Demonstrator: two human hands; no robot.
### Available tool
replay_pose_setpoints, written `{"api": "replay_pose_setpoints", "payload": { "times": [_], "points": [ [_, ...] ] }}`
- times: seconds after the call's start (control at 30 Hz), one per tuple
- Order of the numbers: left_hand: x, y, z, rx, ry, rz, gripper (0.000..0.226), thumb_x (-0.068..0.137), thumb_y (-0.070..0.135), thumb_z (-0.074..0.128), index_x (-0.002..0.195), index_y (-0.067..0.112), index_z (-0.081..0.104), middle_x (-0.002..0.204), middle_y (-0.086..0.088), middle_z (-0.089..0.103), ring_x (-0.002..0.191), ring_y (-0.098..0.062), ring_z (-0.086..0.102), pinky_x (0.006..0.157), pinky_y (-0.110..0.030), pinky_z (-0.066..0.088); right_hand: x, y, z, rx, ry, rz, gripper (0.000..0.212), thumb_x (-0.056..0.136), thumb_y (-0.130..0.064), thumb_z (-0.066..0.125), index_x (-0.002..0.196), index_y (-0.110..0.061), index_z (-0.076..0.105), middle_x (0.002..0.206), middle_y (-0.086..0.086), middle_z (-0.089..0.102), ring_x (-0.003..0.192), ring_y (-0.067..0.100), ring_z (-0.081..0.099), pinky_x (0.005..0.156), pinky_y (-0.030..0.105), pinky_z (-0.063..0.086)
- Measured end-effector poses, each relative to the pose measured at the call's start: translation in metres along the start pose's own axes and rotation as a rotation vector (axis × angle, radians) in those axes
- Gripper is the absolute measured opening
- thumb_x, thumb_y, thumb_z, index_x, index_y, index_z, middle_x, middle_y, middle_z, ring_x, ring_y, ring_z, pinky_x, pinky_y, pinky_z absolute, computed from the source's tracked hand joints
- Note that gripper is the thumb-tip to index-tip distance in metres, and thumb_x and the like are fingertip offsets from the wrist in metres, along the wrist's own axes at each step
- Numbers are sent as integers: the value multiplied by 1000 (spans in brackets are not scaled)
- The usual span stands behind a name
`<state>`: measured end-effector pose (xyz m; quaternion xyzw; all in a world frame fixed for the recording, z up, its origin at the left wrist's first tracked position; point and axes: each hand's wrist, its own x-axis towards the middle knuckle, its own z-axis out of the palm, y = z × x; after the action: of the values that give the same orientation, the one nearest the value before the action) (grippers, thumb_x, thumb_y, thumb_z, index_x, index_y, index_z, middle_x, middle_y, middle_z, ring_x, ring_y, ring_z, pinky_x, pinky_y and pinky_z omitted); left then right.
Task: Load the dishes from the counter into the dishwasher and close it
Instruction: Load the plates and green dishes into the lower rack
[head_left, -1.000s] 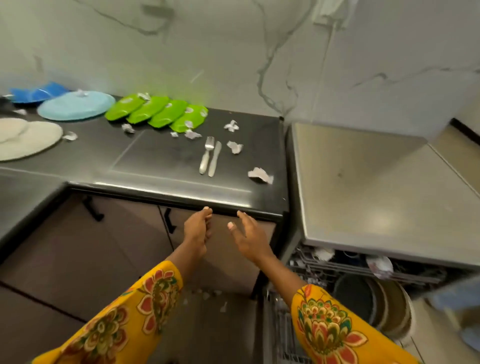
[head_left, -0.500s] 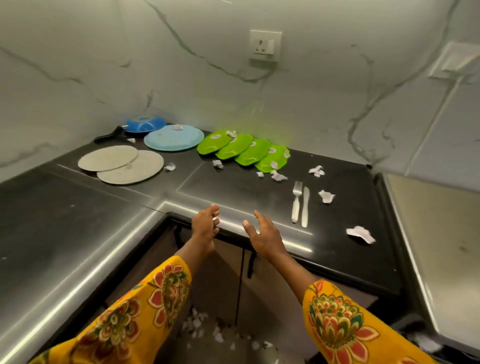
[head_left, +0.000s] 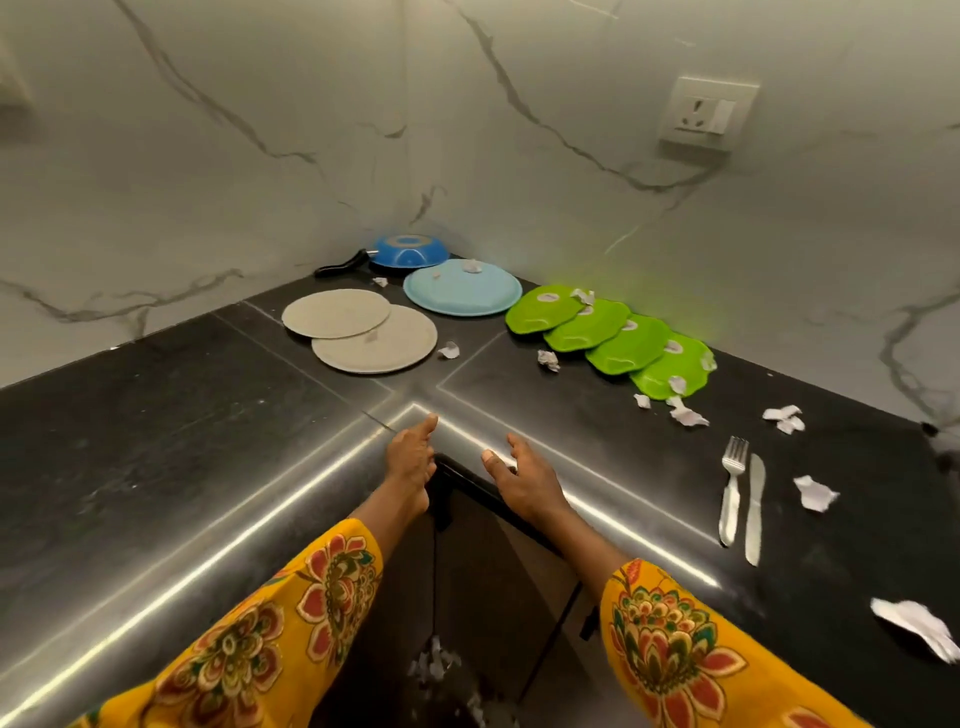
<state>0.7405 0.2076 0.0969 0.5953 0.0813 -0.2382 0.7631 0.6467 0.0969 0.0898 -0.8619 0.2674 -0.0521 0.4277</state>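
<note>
Both the left hand (head_left: 410, 462) and the right hand (head_left: 522, 480) hang empty with fingers loosely spread over the inner corner of the black stone L-shaped counter (head_left: 182, 441), touching nothing. The dishes lie ahead: two flat beige round plates (head_left: 358, 327) overlapping, just left of straight ahead and nearer the left hand, then a pale blue round plate (head_left: 462, 293), a blue pan (head_left: 410, 249) upside down in the corner, and four overlapping bright green scalloped plates (head_left: 608, 335) running back-left to front-right. A steel fork (head_left: 731, 488) and knife (head_left: 754, 509) lie well right, pointing away, amid torn paper scraps (head_left: 685, 413) before white marble walls (head_left: 260, 130).
</note>
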Motion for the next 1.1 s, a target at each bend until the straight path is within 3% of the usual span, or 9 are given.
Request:
{"api": "replay_pose_setpoints", "payload": {
  "times": [0.13, 0.27, 0.37, 0.5, 0.63, 0.73, 0.83, 0.97, 1.1],
  "points": [
    [35, 16, -12, -45, 93, -4, 13, 89, 30, 62, 84, 20, 55, 85, 3, 48, 70, -8, 42, 62, -22, 35, 45, -14, 13, -13, -69, -31, 69, 92, -51, 48, 148, -17, 25, 151, 8, 33, 136, 23, 37, 111, 39, 33],
    [71, 29, -23, -60, 159, -26, 33, 88, 31, 63, 115, 13, 56, 113, -3, 49, 110, -20, 49, 89, -32, 40, 96, -29, 23, -68, -119, -63, 69, 92, -46, 50, 148, -13, 25, 149, 9, 36, 136, 23, 37, 112, 35, 31],
    [92, 37, -26, -87, 204, -36, 42, 91, 25, 61, 128, 9, 48, 116, -5, 49, 119, -25, 47, 100, -38, 39, 128, -37, 32, -77, -156, -83, 71, 91, -46, 52, 147, -12, 27, 149, 9, 36, 135, 23, 37, 112, 35, 31],
    [121, 47, -24, -81, 249, -16, 30, 90, 24, 61, 116, 13, 50, 102, -4, 52, 95, -19, 53, 84, -31, 45, 165, -47, 39, -78, -200, -120, 70, 91, -43, 54, 147, -10, 28, 149, 11, 35, 136, 24, 36, 113, 36, 30],
    [153, 56, -21, -46, 315, 24, 25, 85, 24, 67, 94, 22, 45, 75, -1, 40, 65, -10, 38, 60, -24, 35, 200, -55, 42, -81, -231, -160, 68, 91, -42, 54, 146, -11, 29, 149, 10, 36, 136, 25, 36, 112, 36, 31],
    [173, 63, -24, 8, 380, 51, 40, 79, 27, 72, 104, 11, 46, 93, -18, 54, 85, -27, 56, 75, -36, 48, 225, -57, 43, -110, -247, -190, 67, 91, -39, 54, 146, -11, 28, 150, 10, 35, 137, 26, 33, 111, 34, 28],
    [192, 69, -29, 34, 470, 51, 76, 76, 27, 75, 134, 0, 34, 136, -32, 39, 127, -48, 37, 103, -57, 34, 249, -60, 45, -96, -249, -186, 70, 92, -41, 54, 148, -11, 25, 152, 10, 31, 139, 26, 29, 112, 35, 25],
    [207, 82, -24, 43, 536, 124, 61, 77, 25, 74, 126, 6, 43, 124, -19, 54, 103, -23, 54, 91, -34, 46, 276, -65, 46, -58, -245, -171, 74, 92, -40, 53, 148, -7, 19, 155, 11, 23, 143, 25, 21, 115, 34, 19],
    [238, 81, -29, 65, 576, 82, 67, 48, 56, 77, 104, 34, 49, 129, -2, 51, 117, -27, 49, 102, -47, 42, 293, -68, 53, -20, -231, -158, 75, 92, -42, 52, 149, -6, 18, 156, 11, 20, 144, 24, 18, 116, 34, 16]
  ]
}}
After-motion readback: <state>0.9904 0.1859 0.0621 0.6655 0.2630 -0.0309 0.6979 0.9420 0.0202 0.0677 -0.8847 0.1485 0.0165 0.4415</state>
